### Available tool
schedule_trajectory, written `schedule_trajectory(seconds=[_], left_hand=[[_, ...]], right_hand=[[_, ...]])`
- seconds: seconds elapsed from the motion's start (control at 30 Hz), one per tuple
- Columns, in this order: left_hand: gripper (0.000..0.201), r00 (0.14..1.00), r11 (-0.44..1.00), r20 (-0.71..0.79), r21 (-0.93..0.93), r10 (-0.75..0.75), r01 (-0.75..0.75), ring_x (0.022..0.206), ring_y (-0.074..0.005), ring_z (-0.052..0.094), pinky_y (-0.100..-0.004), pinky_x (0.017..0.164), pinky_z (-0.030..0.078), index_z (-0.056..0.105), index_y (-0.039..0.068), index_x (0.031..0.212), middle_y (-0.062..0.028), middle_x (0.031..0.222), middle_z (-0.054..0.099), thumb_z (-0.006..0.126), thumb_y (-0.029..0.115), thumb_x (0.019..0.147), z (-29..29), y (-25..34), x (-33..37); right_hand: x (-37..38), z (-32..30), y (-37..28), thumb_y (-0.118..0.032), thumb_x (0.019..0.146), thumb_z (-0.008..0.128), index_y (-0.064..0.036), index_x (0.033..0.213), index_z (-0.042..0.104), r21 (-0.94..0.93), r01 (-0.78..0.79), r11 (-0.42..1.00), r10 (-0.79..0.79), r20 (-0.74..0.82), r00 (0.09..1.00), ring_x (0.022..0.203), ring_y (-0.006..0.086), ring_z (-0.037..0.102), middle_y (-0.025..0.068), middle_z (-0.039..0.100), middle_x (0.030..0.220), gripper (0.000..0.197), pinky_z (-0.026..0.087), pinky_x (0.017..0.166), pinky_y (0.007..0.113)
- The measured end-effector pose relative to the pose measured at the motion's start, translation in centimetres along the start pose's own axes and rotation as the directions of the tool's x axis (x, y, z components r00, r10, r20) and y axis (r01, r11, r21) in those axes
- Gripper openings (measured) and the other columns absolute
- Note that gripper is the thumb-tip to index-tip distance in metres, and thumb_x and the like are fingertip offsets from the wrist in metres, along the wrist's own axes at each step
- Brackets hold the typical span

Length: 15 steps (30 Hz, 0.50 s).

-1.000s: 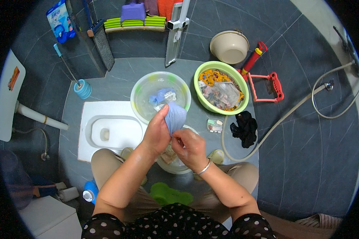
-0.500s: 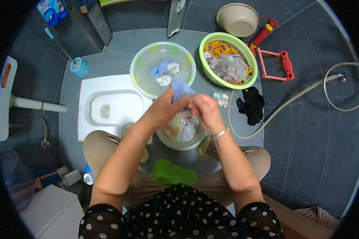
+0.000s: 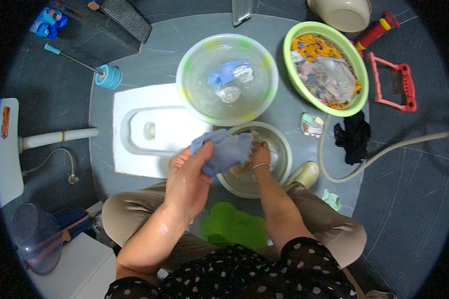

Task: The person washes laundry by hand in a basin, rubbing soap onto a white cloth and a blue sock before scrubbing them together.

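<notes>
My left hand (image 3: pixel 187 172) is closed on a wet-looking blue cloth (image 3: pixel 227 152), held up over the left side of a grey basin (image 3: pixel 286 154). Down inside that basin is my right hand (image 3: pixel 260 155), wearing a bracelet, against a tan cloth (image 3: pixel 240 170). Its fingertips are hidden, so its grip does not show. Beyond it stands a wide pale basin (image 3: pixel 194 102) of water, in which a blue cloth (image 3: pixel 226 71) and two white cloths float or lie.
Left of the basins lies a squat toilet (image 3: pixel 129 167). At the far right, a green basin (image 3: pixel 362 84) holds piled clothes. Beside it are a soap dish (image 3: pixel 313 124), a hose (image 3: pixel 329 174) and a black cloth (image 3: pixel 353 138). A green stool (image 3: pixel 232 224) is below me.
My hands were together on the blue cloth; now they are apart. The left keeps the cloth and the right has gone down into the grey basin. The whole view has shifted.
</notes>
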<state>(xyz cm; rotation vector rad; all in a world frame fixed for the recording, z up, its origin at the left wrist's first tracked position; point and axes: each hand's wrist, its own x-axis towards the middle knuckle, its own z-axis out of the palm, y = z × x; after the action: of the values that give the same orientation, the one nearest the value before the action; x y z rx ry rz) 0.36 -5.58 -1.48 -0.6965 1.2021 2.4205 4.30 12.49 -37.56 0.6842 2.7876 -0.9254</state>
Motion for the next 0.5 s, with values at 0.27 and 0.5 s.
schedule_trajectory(seconds=[0.27, 0.5], left_hand=[[0.038, 0.995, 0.970, 0.076, -0.232, -0.059, 0.075, 0.115, -0.0204, 0.049, -0.0352, 0.101, 0.035, 0.046, -0.002, 0.122, -0.0110, 0.123, 0.053, 0.043, 0.024, 0.095, 0.1, -0.3, 1.1], [0.039, 0.973, 0.965, 0.229, -0.255, -0.005, 0.064, 0.118, -0.0211, 0.046, -0.0360, 0.103, 0.033, 0.044, 0.001, 0.125, -0.0109, 0.126, 0.051, 0.033, 0.026, 0.097, 0.4, -2.0, 1.3]], right_hand=[[1.6, -4.4, -3.0, -0.017, 0.085, 0.055, -0.0086, 0.092, 0.068, -0.057, 0.079, 0.995, -0.076, 0.064, 0.995, 0.065, 0.0282, 0.062, 0.0147, 0.062, 0.067, 0.017, 0.051, 0.062, 0.038], [-6.0, -23.2, -21.2, -0.015, 0.087, 0.054, -0.0083, 0.102, 0.064, 0.702, 0.379, 0.603, -0.141, -0.374, 0.917, 0.074, 0.0264, 0.056, 0.0084, 0.060, 0.082, 0.020, 0.045, 0.069, 0.035]])
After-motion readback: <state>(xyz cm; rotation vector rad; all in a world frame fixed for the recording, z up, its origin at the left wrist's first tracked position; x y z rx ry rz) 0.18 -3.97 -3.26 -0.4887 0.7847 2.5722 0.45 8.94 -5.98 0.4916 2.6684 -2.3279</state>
